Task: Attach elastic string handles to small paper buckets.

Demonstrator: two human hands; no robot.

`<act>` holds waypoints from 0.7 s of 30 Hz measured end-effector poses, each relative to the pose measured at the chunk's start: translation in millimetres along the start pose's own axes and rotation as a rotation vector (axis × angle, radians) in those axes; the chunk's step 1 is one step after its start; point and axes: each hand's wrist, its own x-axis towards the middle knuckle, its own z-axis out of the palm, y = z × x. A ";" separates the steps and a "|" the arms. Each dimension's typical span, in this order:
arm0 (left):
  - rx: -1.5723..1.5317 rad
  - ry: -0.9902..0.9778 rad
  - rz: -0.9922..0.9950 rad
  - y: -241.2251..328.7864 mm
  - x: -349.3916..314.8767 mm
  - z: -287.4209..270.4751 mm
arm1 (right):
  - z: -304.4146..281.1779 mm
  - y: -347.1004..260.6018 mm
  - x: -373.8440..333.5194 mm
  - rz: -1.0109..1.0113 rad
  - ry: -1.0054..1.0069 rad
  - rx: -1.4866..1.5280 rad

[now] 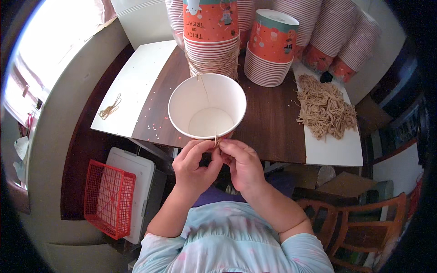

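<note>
A white-lined paper bucket (181,107) stands with its mouth up near the front of the table. From its far rim a length of tan twine (204,86) hangs down inside the wall. My left hand (193,164) and my right hand (246,166) meet at the near rim. Both have their fingertips pinched on a tan cord (216,139), whose short end pokes up over the rim. My fingers hide how the cord passes through or round the bucket there.
Behind it rises a stack of orange buckets (211,22) with twine looped round it. Another stack (271,50) and bagged ones stand back right. Loose twine (327,107) lies heaped at right, a small bundle (109,109) at left. A red basket (109,198) and wooden chair (368,225) flank me.
</note>
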 end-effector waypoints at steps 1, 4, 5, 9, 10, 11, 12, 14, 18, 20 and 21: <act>0.002 -0.014 0.025 -0.8 0.3 -0.6 | -0.7 0.7 0.7 0.000 0.000 0.001; 0.005 -0.024 0.054 -1.8 1.1 -0.6 | -1.2 1.9 1.8 -0.006 0.002 -0.004; 0.004 -0.020 0.059 -1.9 1.1 -0.5 | -1.1 2.2 1.8 -0.003 0.006 0.004; 0.037 -0.016 0.045 -2.5 1.0 0.6 | -1.7 3.1 2.6 -0.008 0.018 -0.019; 0.041 -0.014 0.039 -2.9 0.7 1.0 | -0.6 3.0 2.5 -0.008 0.018 -0.019; 0.046 -0.012 0.033 -3.4 0.3 1.4 | 1.5 2.6 2.2 -0.015 0.039 -0.003; 0.047 -0.012 0.033 -3.8 -0.4 1.4 | 2.9 2.2 2.2 -0.022 0.058 0.013; 0.032 -0.016 0.004 -4.7 -1.9 0.5 | 1.8 0.9 6.9 0.038 0.065 0.048; -0.050 -0.088 -0.027 -5.2 -1.2 -5.2 | 1.6 -1.9 9.5 0.123 -0.003 0.002; -0.077 -0.138 -0.139 -2.1 -0.4 -6.8 | -8.2 0.9 14.9 0.125 -0.043 -0.005; -0.073 -0.137 -0.140 -3.3 -1.0 -7.2 | -10.7 1.2 16.9 0.131 -0.087 -0.013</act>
